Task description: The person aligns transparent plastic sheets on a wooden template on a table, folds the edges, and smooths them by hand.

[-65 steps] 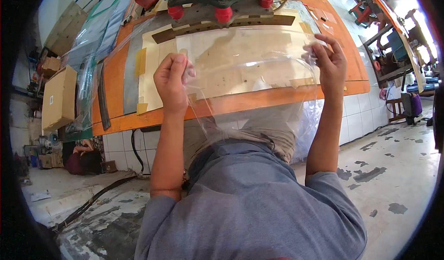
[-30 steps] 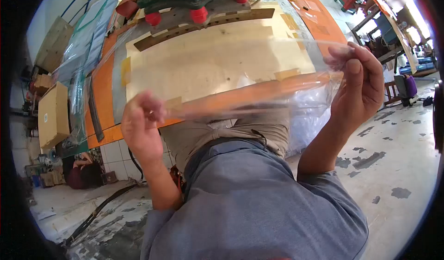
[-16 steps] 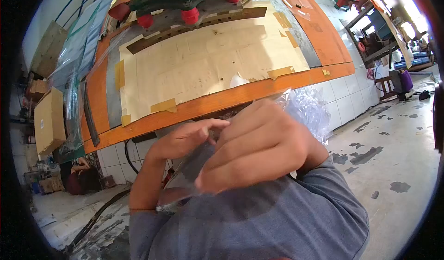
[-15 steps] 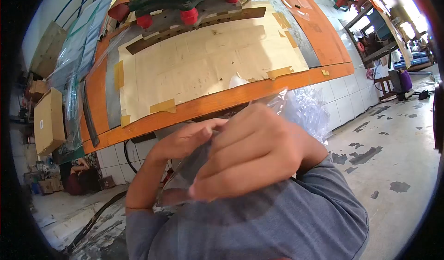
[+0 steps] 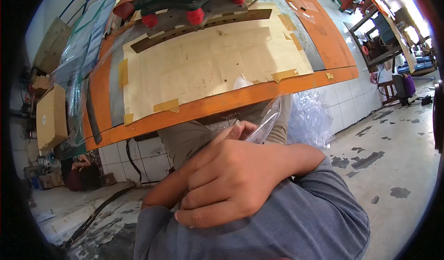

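Observation:
A piece of clear plastic sheet [image 5: 269,122] is folded between my hands above my lap, its shiny upper end sticking up to the right. My left hand [image 5: 240,129] is closed at the plastic, thumb and fingertips showing; the rest lies behind my right hand. Crossing in front of it, my right hand [image 5: 226,181] has its fingers curled, with the back of the hand toward me. The lower part of the plastic is mostly hidden under that hand.
Ahead stands an orange table [image 5: 208,110] with a taped cream board [image 5: 203,70] and a green press frame with red knobs [image 5: 195,16]. A heap of clear plastic scraps [image 5: 309,116] lies right of my knees. A cardboard box [image 5: 52,116] stands at left.
My right hand has moved down and left, nearer my body. My left hand has shifted right and is now largely behind it. My view has shifted slightly.

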The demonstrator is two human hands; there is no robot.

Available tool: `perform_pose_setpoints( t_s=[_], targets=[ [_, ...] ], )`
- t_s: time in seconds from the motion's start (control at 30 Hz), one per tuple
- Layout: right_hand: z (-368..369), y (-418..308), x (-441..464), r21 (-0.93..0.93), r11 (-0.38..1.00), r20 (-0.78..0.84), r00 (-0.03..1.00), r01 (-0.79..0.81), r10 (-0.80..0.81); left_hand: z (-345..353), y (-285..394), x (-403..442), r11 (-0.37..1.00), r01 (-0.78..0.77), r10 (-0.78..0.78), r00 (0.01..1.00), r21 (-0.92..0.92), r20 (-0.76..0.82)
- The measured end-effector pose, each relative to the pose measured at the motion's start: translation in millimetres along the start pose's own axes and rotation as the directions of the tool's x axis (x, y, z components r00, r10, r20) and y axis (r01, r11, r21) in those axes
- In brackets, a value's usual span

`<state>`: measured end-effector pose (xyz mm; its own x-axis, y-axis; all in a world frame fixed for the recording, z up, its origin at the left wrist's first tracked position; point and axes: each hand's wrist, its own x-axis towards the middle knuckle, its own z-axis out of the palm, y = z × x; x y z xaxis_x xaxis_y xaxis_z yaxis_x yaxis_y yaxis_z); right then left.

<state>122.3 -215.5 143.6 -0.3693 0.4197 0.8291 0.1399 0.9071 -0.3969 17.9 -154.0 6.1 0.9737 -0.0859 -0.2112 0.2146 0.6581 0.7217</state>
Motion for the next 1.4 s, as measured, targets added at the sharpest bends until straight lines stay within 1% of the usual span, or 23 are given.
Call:
perform_pose_setpoints(
  t_s=[0.07,0.23,0.37,0.4,0.43,0.5,0.6,0.63,0.7,0.73,0.77,0.83,0.9,0.97,1.03,1.07,1.13,1.17,1.2,1.23,1.27,1.33,1.4],
  targets=[
    [4.3,-0.6,-0.8,-0.018,1.000,-0.060,0.998,0.016,-0.017,-1.9,-6.1,2.2,1.000,-0.021,0.021,1.000,-0.007,0.007],
    [6.8,-3.4,4.5,-0.018,0.999,-0.059,0.998,0.032,-0.033,-14.0,-7.5,12.9,0.991,-0.134,0.134,0.990,0.011,-0.035],
    [3.8,-10.6,9.8,-0.081,0.996,-0.070,0.996,0.046,-0.051,-16.2,12.5,9.3,0.966,-0.259,0.258,0.947,0.018,-0.192],
    [3.6,-9.9,9.0,-0.083,0.995,-0.072,0.996,0.046,-0.052,-17.7,18.4,5.2,0.948,-0.318,0.310,0.907,0.022,-0.286],
    [3.4,-8.2,7.4,-0.143,0.988,-0.114,0.990,0.065,-0.082,-26.7,20.6,1.0,0.949,-0.315,0.309,0.908,0.024,-0.285],
    [-0.6,-5.8,3.7,-0.205,0.975,-0.155,0.981,0.083,-0.116,-52.7,22.9,-10.8,0.945,-0.309,0.290,0.943,-0.108,-0.164],
    [-16.7,-4.9,-8.3,-0.221,0.975,-0.131,0.991,0.012,-0.042,-68.6,33.2,-29.7,0.915,-0.385,0.365,0.917,-0.117,-0.164],
    [-19.7,-2.8,-11.9,-0.240,0.971,-0.177,0.984,-0.022,-0.021,-67.6,38.6,-35.0,0.904,-0.410,0.388,0.906,-0.121,-0.166],
    [-28.4,-2.7,-20.4,-0.252,0.966,-0.223,0.975,-0.052,-0.005,-54.9,51.5,-50.7,0.814,-0.570,0.515,0.798,-0.114,-0.313],
    [-34.7,-5.4,-26.4,-0.254,0.957,-0.244,0.967,-0.139,0.075,-51.1,57.0,-59.9,0.776,-0.624,0.561,0.751,-0.096,-0.347],
    [-40.4,-7.1,-32.6,-0.255,0.941,-0.263,0.952,-0.223,0.154,-50.7,65.2,-72.8,0.734,-0.674,0.608,0.707,-0.085,-0.361],
    [-41.4,-4.3,-50.9,-0.254,0.935,-0.282,0.944,-0.246,0.172,-55.1,83.0,-101.3,0.646,-0.760,0.690,0.620,-0.068,-0.373],
    [-39.0,-5.1,-64.4,-0.178,0.895,-0.410,0.857,-0.410,0.312,-71.6,106.6,-138.4,0.564,-0.821,0.753,0.553,-0.083,-0.356],
    [-39.3,-6.7,-73.7,-0.121,0.892,-0.422,0.836,-0.436,0.351,-88.3,130.7,-182.6,0.538,-0.836,0.780,0.541,-0.104,-0.315],
    [-37.9,-10.1,-84.5,-0.039,0.818,-0.339,0.778,-0.574,0.529,-98.7,150.9,-227.5,0.546,-0.828,0.787,0.560,-0.131,-0.258],
    [-35.1,-9.4,-87.3,-0.037,0.820,-0.343,0.778,-0.571,0.527,-101.1,156.9,-247.8,0.558,-0.818,0.784,0.574,-0.137,-0.235],
    [-30.7,-8.1,-92.1,-0.010,0.773,-0.286,0.742,-0.635,0.606,-102.6,166.9,-283.0,0.533,-0.842,0.823,0.538,-0.080,-0.180],
    [-28.6,-7.6,-92.8,-0.008,0.772,-0.294,0.740,-0.635,0.605,-105.1,170.9,-310.4,0.449,-0.865,0.890,0.409,0.224,-0.203],
    [-26.0,-6.6,-92.4,-0.001,0.756,-0.272,0.728,-0.654,0.629,-101.7,174.0,-326.2,0.326,-0.797,0.945,0.273,0.509,-0.178],
    [-23.7,-5.9,-91.7,0.005,0.740,-0.249,0.716,-0.673,0.653,-80.0,175.8,-315.5,0.182,-0.690,0.977,0.050,0.700,-0.206],
    [-22.2,-5.3,-90.7,0.007,0.740,-0.255,0.715,-0.672,0.651,-58.2,177.7,-304.7,0.108,-0.497,0.959,-0.177,0.861,-0.222],
    [-20.9,-3.9,-87.8,0.053,0.719,-0.230,0.692,-0.693,0.684,-38.2,184.4,-302.3,-0.003,-0.232,0.978,-0.206,0.973,-0.046],
    [-21.1,-3.5,-85.0,0.082,0.704,-0.223,0.675,-0.706,0.703,-27.4,190.9,-317.0,0.125,-0.490,0.960,-0.160,0.862,-0.230]
  ],
)
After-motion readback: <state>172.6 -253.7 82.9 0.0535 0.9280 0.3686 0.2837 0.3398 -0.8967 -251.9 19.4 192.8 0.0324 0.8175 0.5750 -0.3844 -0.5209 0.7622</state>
